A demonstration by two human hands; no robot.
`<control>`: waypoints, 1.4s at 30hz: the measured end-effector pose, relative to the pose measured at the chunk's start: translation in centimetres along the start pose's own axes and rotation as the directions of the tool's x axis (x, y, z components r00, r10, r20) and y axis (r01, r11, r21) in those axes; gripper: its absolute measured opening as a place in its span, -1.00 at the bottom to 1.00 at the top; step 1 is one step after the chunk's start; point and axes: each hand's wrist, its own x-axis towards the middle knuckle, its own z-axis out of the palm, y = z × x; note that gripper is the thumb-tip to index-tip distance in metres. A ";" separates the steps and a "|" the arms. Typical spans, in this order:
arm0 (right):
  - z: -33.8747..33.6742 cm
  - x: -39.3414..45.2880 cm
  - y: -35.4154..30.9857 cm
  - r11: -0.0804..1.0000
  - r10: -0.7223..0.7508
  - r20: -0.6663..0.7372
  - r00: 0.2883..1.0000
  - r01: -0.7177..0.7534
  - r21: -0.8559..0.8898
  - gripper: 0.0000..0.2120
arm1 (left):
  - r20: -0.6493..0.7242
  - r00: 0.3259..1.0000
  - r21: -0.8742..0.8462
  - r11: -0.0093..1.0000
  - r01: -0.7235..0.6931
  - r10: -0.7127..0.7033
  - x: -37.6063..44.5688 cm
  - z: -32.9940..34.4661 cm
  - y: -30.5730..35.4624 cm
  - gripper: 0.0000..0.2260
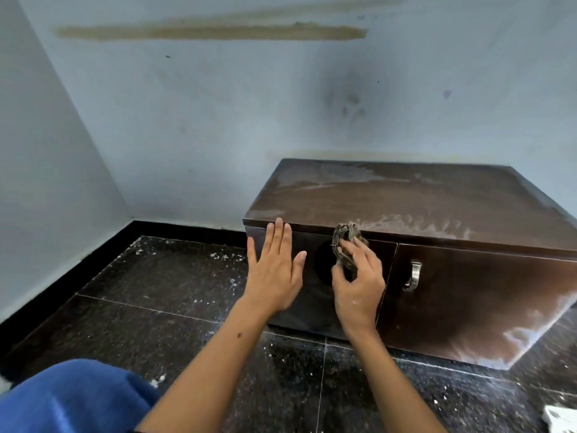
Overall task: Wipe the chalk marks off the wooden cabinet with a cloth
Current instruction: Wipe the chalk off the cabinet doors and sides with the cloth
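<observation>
**Low cabinet, chalk-smeared, mid-wipe**

Blue fabric point(71, 398), near left, cut off. Left hand point(274, 270) flat, fingers straight, on cabinet point(468, 292) front. Right hand point(359, 289) grasps bunched cloth point(345, 235) (partly hidden by fingers) at top front edge. Chalk marks point(415, 225) right. Handle point(414, 275).

— where's the view sitting right now?
— one camera only, up on my head, tipped forward and down over my own forearms. wide lens, so the wall point(218, 114) bends at the edges.
— how near?
— close. my left hand point(274, 270) and right hand point(359, 285) sit mid-frame, the cabinet point(437, 198) just past them, seen from above its front left corner.
— and the rest?
— dark floor point(156, 292) below, room corner off to the left. no second view to overlap with.
</observation>
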 end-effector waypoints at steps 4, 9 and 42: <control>2.9 0.6 3.4 0.889 -0.351 0.114 0.929 0.369 -0.272 -0.64 | 0.070 0.997 0.198 0.979 -0.055 0.041 0.7 -1.6 -3.4 -0.41; 5.3 -1.2 7.7 0.651 -0.442 0.328 0.835 0.550 -0.523 -0.48 | 0.101 0.992 0.161 0.985 0.057 -0.074 0.0 -0.8 -7.4 -0.39; 8.7 -1.4 6.4 0.654 -0.416 0.269 0.869 0.491 -0.575 -0.39 | 0.120 0.922 -0.865 0.417 0.279 -0.368 6.7 1.5 -7.5 -0.41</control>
